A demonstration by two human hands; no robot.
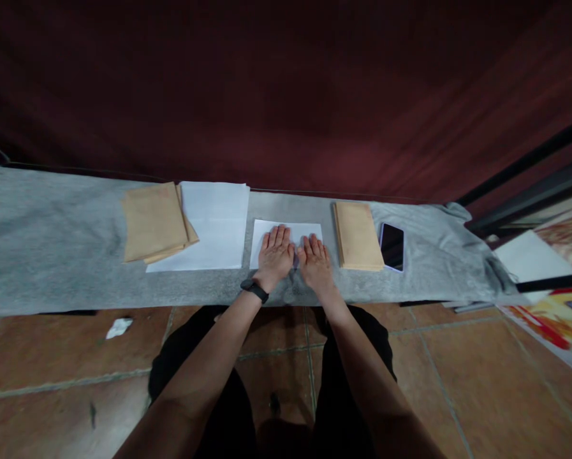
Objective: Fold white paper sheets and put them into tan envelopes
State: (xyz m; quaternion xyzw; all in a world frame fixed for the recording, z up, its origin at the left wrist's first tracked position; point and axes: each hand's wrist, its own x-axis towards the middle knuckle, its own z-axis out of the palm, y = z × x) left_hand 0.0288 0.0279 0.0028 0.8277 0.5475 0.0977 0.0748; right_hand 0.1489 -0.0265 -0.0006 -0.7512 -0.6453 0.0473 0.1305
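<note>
A white sheet of paper, about half the size of the sheets to its left, lies flat in front of me. My left hand rests palm down on it with the fingers stretched out. Close beside it, my right hand also lies flat on the paper, fingers extended. Both palms hide the lower middle of the sheet. To the right of my right hand sits a stack of brown paper envelopes. Larger white sheets lie to the left, partly under more brown envelopes.
A grey cloth covers the long narrow table. A phone lies right of the envelope stack. Behind the table hangs a dark red curtain. Black metal bars and a printed board stand at the right. Crumpled white paper is on the tiled floor.
</note>
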